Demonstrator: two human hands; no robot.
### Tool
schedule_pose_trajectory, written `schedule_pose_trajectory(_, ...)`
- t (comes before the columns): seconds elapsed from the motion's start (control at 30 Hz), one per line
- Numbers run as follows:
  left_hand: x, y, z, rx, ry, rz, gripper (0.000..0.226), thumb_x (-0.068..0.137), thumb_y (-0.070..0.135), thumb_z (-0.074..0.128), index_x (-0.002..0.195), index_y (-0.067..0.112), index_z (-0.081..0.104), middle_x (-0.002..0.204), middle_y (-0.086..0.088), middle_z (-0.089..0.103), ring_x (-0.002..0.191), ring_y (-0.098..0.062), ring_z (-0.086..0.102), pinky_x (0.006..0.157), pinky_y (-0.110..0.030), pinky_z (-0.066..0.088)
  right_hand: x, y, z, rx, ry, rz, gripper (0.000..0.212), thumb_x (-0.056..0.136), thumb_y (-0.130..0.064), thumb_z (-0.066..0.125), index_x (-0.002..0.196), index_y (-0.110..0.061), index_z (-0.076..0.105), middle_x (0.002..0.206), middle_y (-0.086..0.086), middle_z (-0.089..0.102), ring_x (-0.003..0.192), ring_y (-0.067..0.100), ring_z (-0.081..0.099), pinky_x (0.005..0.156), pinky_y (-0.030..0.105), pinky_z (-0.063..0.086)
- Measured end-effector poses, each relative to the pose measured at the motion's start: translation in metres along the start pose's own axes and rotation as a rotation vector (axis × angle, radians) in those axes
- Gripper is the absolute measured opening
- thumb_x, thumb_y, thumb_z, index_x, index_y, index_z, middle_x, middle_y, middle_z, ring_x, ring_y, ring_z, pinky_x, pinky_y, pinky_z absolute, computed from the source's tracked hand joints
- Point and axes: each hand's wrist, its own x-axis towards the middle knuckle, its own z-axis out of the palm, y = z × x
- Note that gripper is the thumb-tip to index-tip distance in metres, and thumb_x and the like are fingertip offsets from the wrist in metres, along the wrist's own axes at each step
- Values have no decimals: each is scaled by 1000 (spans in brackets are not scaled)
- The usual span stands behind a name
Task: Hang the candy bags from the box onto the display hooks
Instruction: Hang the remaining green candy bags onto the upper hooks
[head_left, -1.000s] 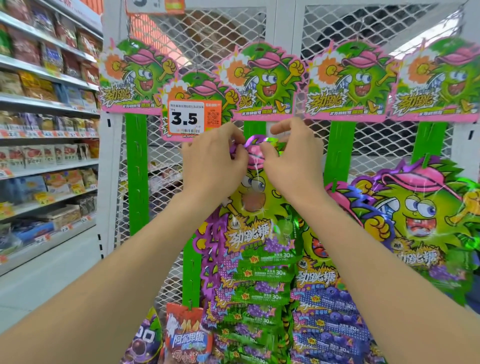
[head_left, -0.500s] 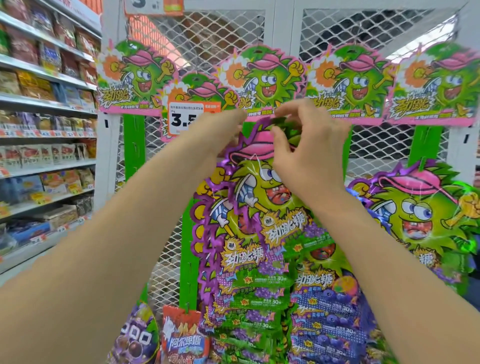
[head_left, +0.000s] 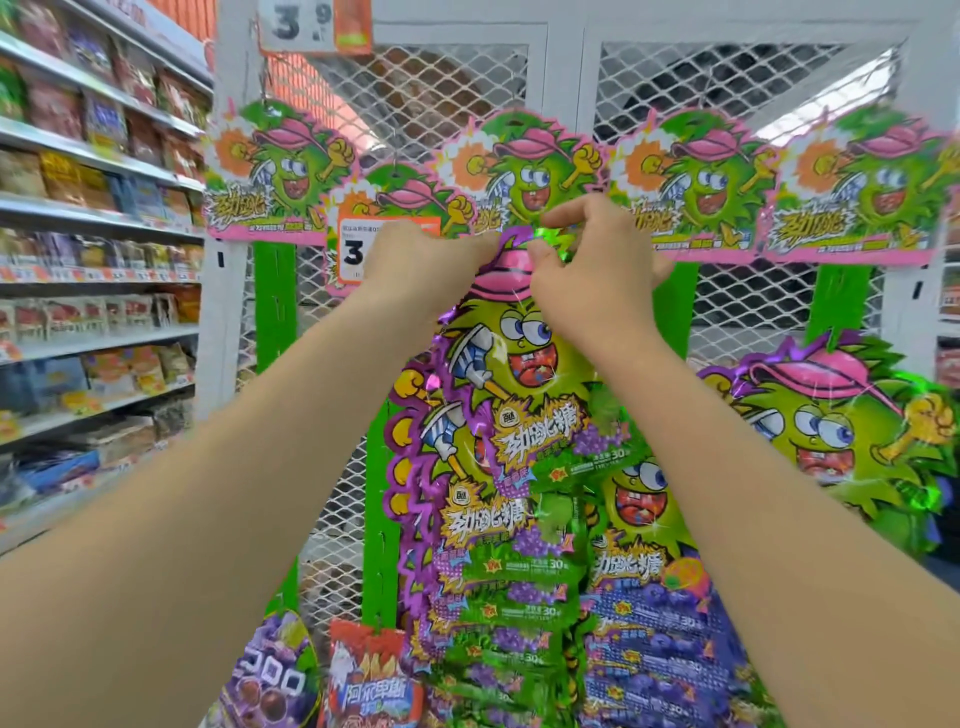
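At the top edge of the candy bag, just under the header cards, the fingers of both hands pinch the pink-cap flap: left hand on its L corner, right hand on the R. That's prob. to keep the hang hole flat & level for a display hook, which is hidden behind the hands. The bag's strip of sachets hangs free below, in front of other bags on the mesh panel, so its own weight pulls it straight.
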Motion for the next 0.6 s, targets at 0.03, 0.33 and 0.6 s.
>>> schedule_pose_trajectory(0.03, 3, -4, 0, 4, -10, 36, 34, 90, 39, 80, 81, 16, 56, 77, 0, 52, 64, -17, 45, 49, -19, 35, 1, 0, 0, 20, -5, 28, 25, 93, -34, 70, 117, -31, 65, 80, -18, 48, 104, 16, 60, 99, 41, 29)
schedule_pose_trajectory(0.33, -8, 14, -7, 195, -310, 100, 28, 93, 10, 78, 113, 28, 70, 87, 18, 46, 72, 1, 43, 46, -12, 38, -4, 4, -5, 108, 54, 87, 22, 91, -32, 72, 112, -32, 66, 83, -17, 55, 92, 11, 59, 96, 40, 32)
schedule_pose_trajectory(0.6, 6, 7, -8, 110, -305, 4, 15, 87, 21, 87, 90, 20, 73, 91, 5, 64, 97, -22, 59, 97, -34, 52, -9, 3, -4, 168, 106, -21, 21, 90, -36, 75, 110, -33, 68, 84, -13, 61, 87, 9, 60, 87, 35, 28)
